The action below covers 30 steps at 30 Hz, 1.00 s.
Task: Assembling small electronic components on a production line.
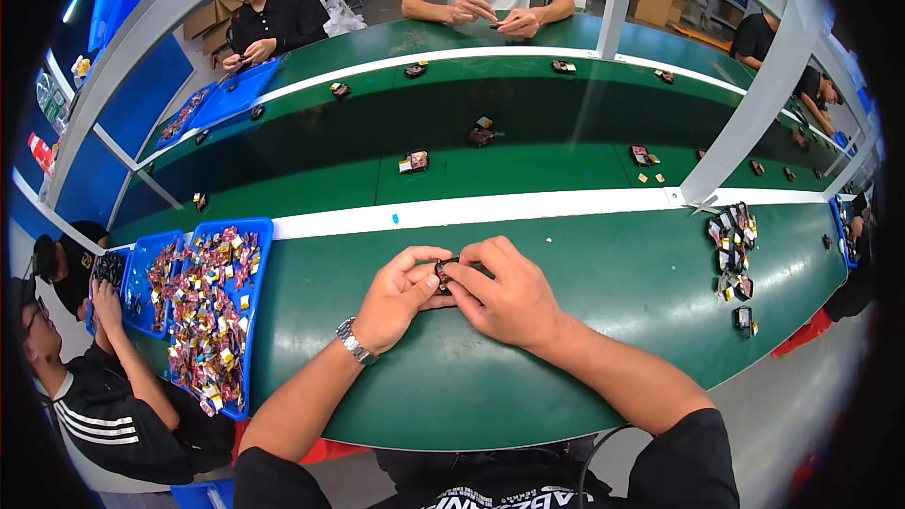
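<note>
Above the middle of the green work table [424, 405], both my hands meet around a small black plastic casing [441, 275] with a reddish part inside. My left hand [391, 300], with a metal watch on its wrist, grips the casing from the left between thumb and fingers. From the right, my right hand [509, 294] has its thumb and bent fingers pressed on the same piece. The fingers cover most of the casing, so its inside details are hidden. Only bare table surface lies directly around the hands.
Left of me, a blue tray [255, 320] holds many small reddish circuit boards with yellow and white parts. A cluster of black casings [732, 240] lies to the right. Beyond a white rail [452, 213], a green conveyor [320, 170] carries scattered pieces. Grey posts [754, 104] stand ahead; several people sit around.
</note>
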Each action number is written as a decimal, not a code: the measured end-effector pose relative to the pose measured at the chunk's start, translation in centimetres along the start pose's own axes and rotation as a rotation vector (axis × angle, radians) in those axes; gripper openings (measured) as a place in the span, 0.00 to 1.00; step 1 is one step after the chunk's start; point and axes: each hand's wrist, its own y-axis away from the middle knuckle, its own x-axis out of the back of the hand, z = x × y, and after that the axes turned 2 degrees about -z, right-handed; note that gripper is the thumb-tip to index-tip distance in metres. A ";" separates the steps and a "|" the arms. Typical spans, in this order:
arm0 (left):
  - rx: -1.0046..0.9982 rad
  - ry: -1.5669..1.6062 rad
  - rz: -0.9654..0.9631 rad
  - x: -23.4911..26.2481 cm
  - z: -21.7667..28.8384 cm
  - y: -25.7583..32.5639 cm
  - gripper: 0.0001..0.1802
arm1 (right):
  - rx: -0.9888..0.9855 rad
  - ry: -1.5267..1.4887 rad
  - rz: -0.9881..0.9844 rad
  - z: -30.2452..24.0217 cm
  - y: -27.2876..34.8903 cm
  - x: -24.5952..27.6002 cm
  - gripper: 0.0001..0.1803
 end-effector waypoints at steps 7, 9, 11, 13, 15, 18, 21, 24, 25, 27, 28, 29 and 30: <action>0.035 0.000 0.024 -0.3 0.3 -0.1 0.17 | 0.011 0.117 -0.006 -0.1 0.4 -0.5 0.12; 0.038 -0.007 0.029 -0.3 0.3 -0.1 0.17 | 0.020 0.148 0.015 -0.2 0.4 -0.6 0.11; 0.028 -0.015 0.027 -0.4 0.2 -0.1 0.17 | 0.022 0.165 0.012 -0.3 0.5 -0.6 0.09; 0.017 -0.023 0.022 -0.6 0.3 -0.2 0.18 | 0.022 0.185 0.010 -0.3 0.6 -0.6 0.08; 0.043 -0.065 0.042 -1.0 0.5 -0.3 0.17 | 0.025 0.256 0.003 -0.2 0.8 -0.7 0.06; 0.010 -0.104 0.047 -1.1 0.2 -0.2 0.16 | 0.040 0.278 0.025 -0.1 1.0 -1.2 0.06; 0.014 -0.087 0.059 -1.1 0.2 0.0 0.16 | 0.053 0.280 0.016 -0.2 0.9 -1.2 0.05; 0.002 -0.061 0.063 -0.9 0.1 0.0 0.17 | 0.078 0.315 0.012 -0.3 0.6 -0.9 0.10; -0.001 -0.060 0.065 -0.8 0.0 0.0 0.17 | 0.082 0.314 0.011 -0.6 0.4 -0.7 0.10; -0.008 -0.022 0.132 -0.5 0.0 0.1 0.17 | 0.025 0.235 -0.005 -1.3 -0.1 -0.4 0.16; -0.016 -0.019 0.131 -0.4 -0.1 0.0 0.17 | 0.032 0.239 -0.006 -1.3 0.0 -0.6 0.16; -0.014 -0.009 0.129 -0.3 -0.2 -0.1 0.18 | -0.003 0.230 -0.033 -1.3 0.2 -0.9 0.17; -0.013 0.002 0.128 -0.2 -0.2 -0.1 0.18 | -0.037 0.220 -0.061 -1.2 0.2 -1.1 0.17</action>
